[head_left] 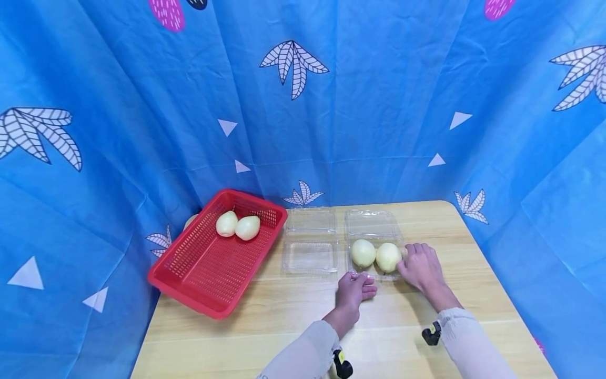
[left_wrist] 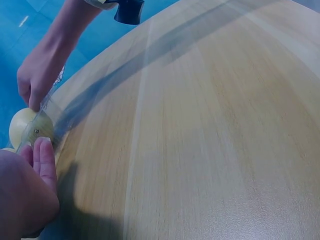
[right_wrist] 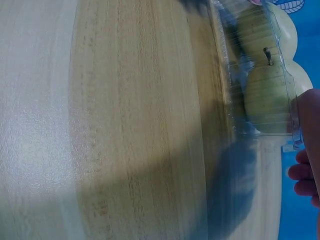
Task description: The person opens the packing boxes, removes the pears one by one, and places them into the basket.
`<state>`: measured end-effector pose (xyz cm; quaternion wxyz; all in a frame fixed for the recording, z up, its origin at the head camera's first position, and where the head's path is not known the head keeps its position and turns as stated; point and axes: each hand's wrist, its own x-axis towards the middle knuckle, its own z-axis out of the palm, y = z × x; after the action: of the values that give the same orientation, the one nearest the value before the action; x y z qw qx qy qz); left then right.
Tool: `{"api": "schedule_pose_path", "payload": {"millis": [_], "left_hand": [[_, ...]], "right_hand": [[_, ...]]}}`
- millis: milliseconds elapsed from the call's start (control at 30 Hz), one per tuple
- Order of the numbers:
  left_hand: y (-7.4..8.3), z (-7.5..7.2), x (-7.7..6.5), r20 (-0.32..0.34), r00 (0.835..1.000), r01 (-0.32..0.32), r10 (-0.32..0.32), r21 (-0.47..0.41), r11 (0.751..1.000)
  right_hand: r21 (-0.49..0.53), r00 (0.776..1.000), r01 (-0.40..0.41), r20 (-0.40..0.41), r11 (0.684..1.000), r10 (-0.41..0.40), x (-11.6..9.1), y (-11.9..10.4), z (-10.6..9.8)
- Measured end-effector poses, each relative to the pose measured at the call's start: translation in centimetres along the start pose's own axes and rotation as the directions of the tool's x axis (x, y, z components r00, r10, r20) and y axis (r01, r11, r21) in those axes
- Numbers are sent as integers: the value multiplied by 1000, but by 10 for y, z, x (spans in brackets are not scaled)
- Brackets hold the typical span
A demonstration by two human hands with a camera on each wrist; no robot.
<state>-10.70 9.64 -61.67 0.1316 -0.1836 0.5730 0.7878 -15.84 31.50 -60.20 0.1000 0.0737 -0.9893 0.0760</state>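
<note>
Two pale yellow pears point(head_left: 363, 253) sit side by side in the base of a clear plastic clamshell box point(head_left: 371, 225), whose lid lies open toward the curtain. My left hand point(head_left: 352, 292) pinches the box's front rim near its left corner. At the right side, my right hand point(head_left: 423, 267) grips the rim beside the right-hand pear point(head_left: 389, 257). In the right wrist view, the clear wall point(right_wrist: 265, 100) stands in front of the pears, and the right hand's fingers point(right_wrist: 302, 172) curl beyond the rim. The left wrist view shows the left hand's fingertips by the box edge.
A second clear clamshell box point(head_left: 310, 257) lies open just left of the first. Farther left, a red plastic basket point(head_left: 208, 287) holds two more pears point(head_left: 248, 228). Blue patterned curtain point(head_left: 379, 105) encloses the wooden table point(head_left: 265, 326) at the back and sides.
</note>
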Motion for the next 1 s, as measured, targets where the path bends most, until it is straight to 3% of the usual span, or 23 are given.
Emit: {"api": "schedule_pose_path", "payload": {"millis": [333,467,700,1000], "left_hand": [[0,-3,1,29,1000,1,-3,55,998],[1,-7,4,70,997,23,-28,70,997],[3,-10,6,155,986,41,-60,125,991],[10,-11,0,152,983,68,-106,238,969]], "right_hand": [[-40,997,36,-63,999,-39,3,-4,-3],[-60,996,45,-70,997,-49,3,-7,-3],[-82,997,44,-56,996,-49,4,-9,-4],[-67,999,50,-7,996,-51,6,-8,-3]]}}
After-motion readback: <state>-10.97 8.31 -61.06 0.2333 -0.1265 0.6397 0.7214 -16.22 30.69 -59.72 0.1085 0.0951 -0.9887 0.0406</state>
